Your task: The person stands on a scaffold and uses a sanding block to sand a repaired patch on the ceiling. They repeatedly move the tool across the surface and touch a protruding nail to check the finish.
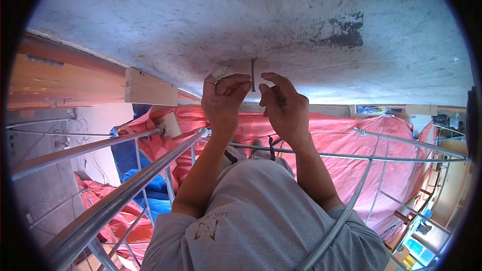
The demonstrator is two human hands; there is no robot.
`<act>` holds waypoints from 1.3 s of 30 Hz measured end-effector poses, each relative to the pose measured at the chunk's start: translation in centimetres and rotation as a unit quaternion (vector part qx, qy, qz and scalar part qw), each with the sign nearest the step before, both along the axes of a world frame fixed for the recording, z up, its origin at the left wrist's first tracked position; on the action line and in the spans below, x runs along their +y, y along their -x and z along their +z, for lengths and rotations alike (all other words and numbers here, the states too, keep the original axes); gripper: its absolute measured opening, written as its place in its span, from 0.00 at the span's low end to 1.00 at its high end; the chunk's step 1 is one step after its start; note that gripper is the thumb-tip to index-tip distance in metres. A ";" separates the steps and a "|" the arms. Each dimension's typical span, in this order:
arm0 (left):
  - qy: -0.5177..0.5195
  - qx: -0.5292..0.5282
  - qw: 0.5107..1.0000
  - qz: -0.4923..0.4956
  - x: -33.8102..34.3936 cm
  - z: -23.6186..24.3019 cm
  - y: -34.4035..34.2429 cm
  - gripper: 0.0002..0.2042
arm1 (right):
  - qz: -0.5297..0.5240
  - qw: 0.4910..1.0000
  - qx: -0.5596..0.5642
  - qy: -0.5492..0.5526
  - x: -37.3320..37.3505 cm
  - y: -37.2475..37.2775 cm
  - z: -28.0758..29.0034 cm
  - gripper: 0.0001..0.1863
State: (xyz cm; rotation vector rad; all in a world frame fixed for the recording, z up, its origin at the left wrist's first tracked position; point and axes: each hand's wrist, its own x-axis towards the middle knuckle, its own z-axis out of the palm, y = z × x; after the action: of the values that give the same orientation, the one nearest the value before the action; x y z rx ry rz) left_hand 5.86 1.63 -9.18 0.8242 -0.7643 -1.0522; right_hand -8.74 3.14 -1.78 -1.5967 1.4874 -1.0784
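Note:
A dark metal nail (253, 75) sticks straight down out of the pale, stained ceiling surface (175, 25). Both my arms are raised toward it. On its left, my left hand (225, 95) is closed in a pinch, fingertips right beside the shaft, with a thin pale string (233, 79) running across the fingers. Something whitish lies by its index finger; I cannot make out what. To the right of the nail, my right hand (286, 104) has bent fingers with a gap between them, a little apart from the shaft. I see nothing held there.
Metal scaffold rails (135, 190) surround me, with another rail (411, 144) at the right. Red sheeting (336, 130) hangs beyond, and blue sheeting (150, 180) lies at the left. A wooden block (150, 87) sits against the ceiling's edge; a dark patch (349, 30) marks the ceiling.

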 end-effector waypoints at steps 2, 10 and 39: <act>-0.006 -0.012 1.000 -0.003 -0.1 -0.9 -0.5 0.26 | 0.001 1.000 -0.013 0.002 0.0 -0.1 -0.1 0.15; -0.048 -0.058 0.997 0.016 0.0 -1.4 0.1 0.22 | -0.021 0.998 0.040 0.040 0.6 0.2 -0.8 0.18; -0.201 -0.218 0.900 -0.319 6.2 -13.6 -1.3 0.10 | -0.249 0.913 0.205 -0.251 22.1 17.0 -29.5 0.16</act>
State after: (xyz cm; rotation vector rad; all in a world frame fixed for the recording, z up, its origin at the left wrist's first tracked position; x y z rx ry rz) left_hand 7.20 7.83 -22.80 1.2286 -1.2748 -1.6761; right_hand -25.72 25.20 -31.29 -1.1357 2.3192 -0.5343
